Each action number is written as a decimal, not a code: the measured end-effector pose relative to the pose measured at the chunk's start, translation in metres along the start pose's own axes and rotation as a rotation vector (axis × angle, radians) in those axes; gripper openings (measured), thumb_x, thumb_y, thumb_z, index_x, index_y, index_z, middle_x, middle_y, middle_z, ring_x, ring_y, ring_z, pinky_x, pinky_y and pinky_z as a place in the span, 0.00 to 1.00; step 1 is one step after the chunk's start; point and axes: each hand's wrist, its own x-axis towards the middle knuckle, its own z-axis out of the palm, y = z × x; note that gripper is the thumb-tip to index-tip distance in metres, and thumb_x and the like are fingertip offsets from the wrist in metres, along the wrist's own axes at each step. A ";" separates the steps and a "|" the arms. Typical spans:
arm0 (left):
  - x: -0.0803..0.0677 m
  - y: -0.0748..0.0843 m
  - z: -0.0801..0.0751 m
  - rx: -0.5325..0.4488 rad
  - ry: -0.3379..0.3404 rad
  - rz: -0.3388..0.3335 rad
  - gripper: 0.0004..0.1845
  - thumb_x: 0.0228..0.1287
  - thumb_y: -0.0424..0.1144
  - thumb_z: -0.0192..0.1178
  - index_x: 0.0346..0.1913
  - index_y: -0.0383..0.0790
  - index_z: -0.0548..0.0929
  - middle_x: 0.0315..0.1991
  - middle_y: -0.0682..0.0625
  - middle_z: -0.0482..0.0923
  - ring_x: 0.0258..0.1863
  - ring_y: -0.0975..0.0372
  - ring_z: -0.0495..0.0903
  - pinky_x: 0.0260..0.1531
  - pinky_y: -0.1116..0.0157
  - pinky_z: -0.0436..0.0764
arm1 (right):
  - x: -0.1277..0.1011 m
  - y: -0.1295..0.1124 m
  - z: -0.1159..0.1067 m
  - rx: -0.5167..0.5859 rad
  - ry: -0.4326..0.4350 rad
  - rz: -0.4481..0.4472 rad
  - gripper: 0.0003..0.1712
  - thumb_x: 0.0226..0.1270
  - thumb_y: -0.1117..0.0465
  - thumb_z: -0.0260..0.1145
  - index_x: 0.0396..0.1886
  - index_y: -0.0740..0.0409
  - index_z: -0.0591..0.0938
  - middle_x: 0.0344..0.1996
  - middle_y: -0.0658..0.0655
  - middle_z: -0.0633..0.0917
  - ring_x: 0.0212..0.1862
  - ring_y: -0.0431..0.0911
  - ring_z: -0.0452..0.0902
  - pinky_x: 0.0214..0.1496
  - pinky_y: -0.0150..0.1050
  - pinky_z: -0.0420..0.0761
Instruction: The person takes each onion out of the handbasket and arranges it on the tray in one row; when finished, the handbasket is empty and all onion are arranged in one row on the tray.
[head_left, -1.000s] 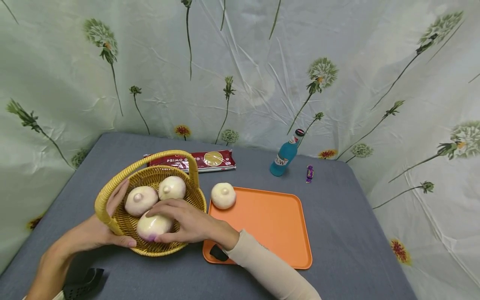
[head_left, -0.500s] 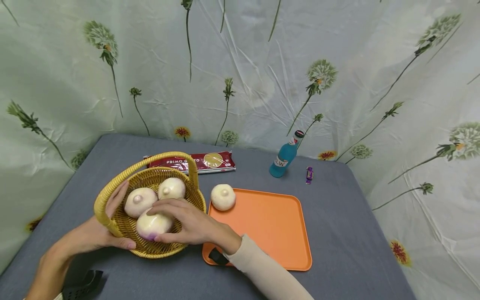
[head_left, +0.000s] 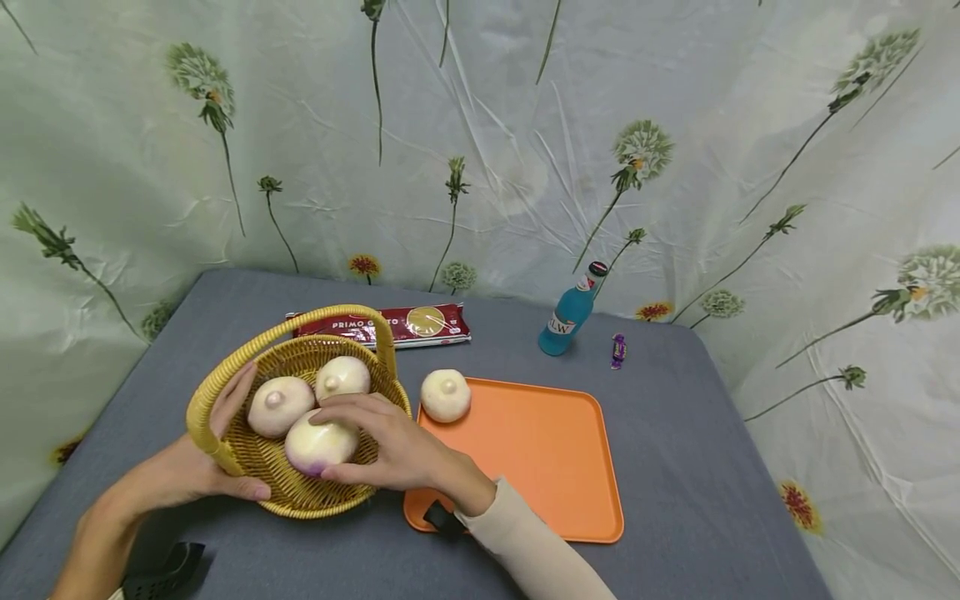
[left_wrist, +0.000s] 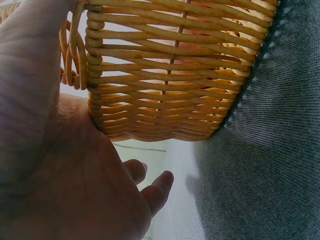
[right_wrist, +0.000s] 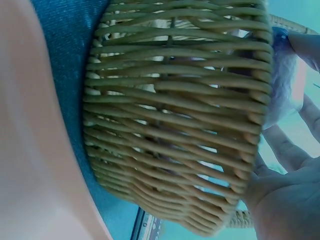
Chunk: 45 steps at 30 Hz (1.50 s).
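Observation:
A yellow wicker basket (head_left: 225, 454) with a hoop handle stands on the grey table. My left hand (head_left: 191, 467) grips its near left rim, thumb outside and fingers inside. Two pale turnips (head_left: 279, 406) lie in the basket. My right hand (head_left: 390, 446) grips a third turnip (head_left: 315, 444) with a purple underside, raised a little above the basket floor. A fourth turnip (head_left: 446, 395) sits on the far left corner of the orange tray (head_left: 540, 467). In the left wrist view the basket wall (left_wrist: 175, 75) fills the frame beside my palm; the right wrist view shows the basket wall (right_wrist: 175, 125) from outside.
A red pasta packet (head_left: 390, 323) lies behind the basket. A blue bottle (head_left: 567, 315) and a small purple candy (head_left: 618, 350) stand at the back right. A floral cloth hangs behind the table. A black strap (head_left: 161, 571) lies at the near left edge.
My right hand has lifted the purple-bottomed turnip slightly up and to the right inside the basket. The left hand keeps its hold on the rim.

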 end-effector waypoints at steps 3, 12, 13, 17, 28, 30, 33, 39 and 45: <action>0.000 0.000 0.000 -0.002 0.000 0.003 0.82 0.31 0.33 0.84 0.80 0.43 0.28 0.80 0.38 0.25 0.72 0.81 0.28 0.59 0.88 0.37 | -0.005 -0.002 -0.005 0.019 0.016 0.024 0.31 0.65 0.51 0.72 0.66 0.49 0.75 0.68 0.52 0.75 0.73 0.36 0.62 0.73 0.34 0.61; 0.000 -0.001 0.000 -0.014 0.000 -0.007 0.82 0.31 0.32 0.84 0.80 0.45 0.28 0.80 0.41 0.24 0.73 0.80 0.28 0.59 0.88 0.38 | -0.016 -0.001 -0.015 0.030 0.071 0.025 0.30 0.63 0.53 0.73 0.65 0.50 0.77 0.66 0.53 0.76 0.70 0.39 0.66 0.72 0.35 0.65; 0.000 -0.001 0.000 -0.014 -0.001 -0.008 0.82 0.31 0.32 0.84 0.80 0.45 0.28 0.80 0.41 0.24 0.73 0.80 0.28 0.59 0.88 0.38 | -0.017 -0.001 -0.016 0.029 0.074 0.029 0.30 0.63 0.53 0.73 0.65 0.50 0.77 0.66 0.53 0.76 0.70 0.40 0.67 0.71 0.35 0.65; 0.000 -0.001 0.000 -0.009 0.002 -0.005 0.83 0.30 0.32 0.85 0.80 0.44 0.28 0.80 0.39 0.25 0.73 0.79 0.27 0.59 0.88 0.37 | -0.021 0.000 -0.018 0.033 0.077 0.038 0.30 0.64 0.53 0.73 0.65 0.50 0.77 0.67 0.53 0.76 0.70 0.41 0.66 0.71 0.35 0.66; 0.001 -0.002 0.000 0.007 0.005 -0.005 0.83 0.30 0.33 0.85 0.80 0.43 0.29 0.79 0.34 0.25 0.73 0.80 0.27 0.59 0.88 0.36 | -0.035 0.002 -0.023 0.065 0.101 0.054 0.30 0.64 0.55 0.72 0.65 0.50 0.76 0.68 0.53 0.74 0.71 0.42 0.65 0.71 0.41 0.66; 0.001 -0.002 0.000 0.010 0.008 -0.005 0.83 0.29 0.34 0.85 0.80 0.43 0.29 0.79 0.34 0.26 0.73 0.80 0.27 0.59 0.88 0.36 | -0.038 0.002 -0.025 0.070 0.107 0.059 0.30 0.64 0.55 0.72 0.65 0.50 0.76 0.68 0.52 0.74 0.72 0.43 0.65 0.71 0.41 0.66; 0.001 -0.001 0.000 0.004 0.013 0.000 0.83 0.29 0.34 0.85 0.80 0.42 0.29 0.79 0.34 0.26 0.73 0.79 0.27 0.59 0.87 0.35 | -0.042 0.003 -0.028 0.076 0.112 0.065 0.30 0.64 0.56 0.72 0.65 0.50 0.75 0.69 0.53 0.73 0.73 0.43 0.64 0.72 0.42 0.66; 0.002 -0.001 0.001 -0.012 0.025 0.023 0.83 0.27 0.33 0.85 0.81 0.41 0.30 0.80 0.36 0.26 0.74 0.75 0.25 0.60 0.86 0.34 | -0.047 0.004 -0.031 0.071 0.118 0.092 0.30 0.64 0.55 0.73 0.65 0.50 0.76 0.69 0.55 0.73 0.73 0.44 0.63 0.72 0.45 0.66; 0.002 -0.001 0.001 -0.011 0.015 0.006 0.83 0.29 0.33 0.85 0.80 0.43 0.29 0.80 0.35 0.25 0.74 0.76 0.25 0.60 0.86 0.33 | -0.052 0.006 -0.034 0.090 0.136 0.127 0.31 0.63 0.55 0.74 0.65 0.49 0.76 0.70 0.54 0.73 0.73 0.45 0.64 0.72 0.48 0.66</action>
